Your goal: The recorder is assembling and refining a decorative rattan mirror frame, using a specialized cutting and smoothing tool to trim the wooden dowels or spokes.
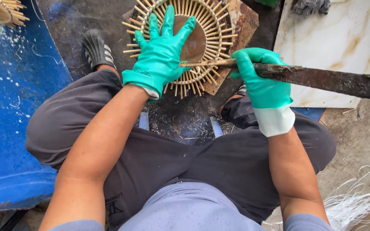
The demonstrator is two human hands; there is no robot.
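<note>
dark gritty floor (pixel 180 115), blue tarp (pixel 9 107) beside; left hand (pixel 161 53) spread flat on bamboo frame (pixel 210 42); right hand (pixel 260 79) clenched round rusty blade (pixel 330 81).

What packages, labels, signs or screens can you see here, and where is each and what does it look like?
No packages, signs or screens.
Printed mark: on the dark trousers at the left thigh, small, pale lettering with an emblem.
Embossed mark: on the left glove near the cuff, faint, same green as the glove.
</note>
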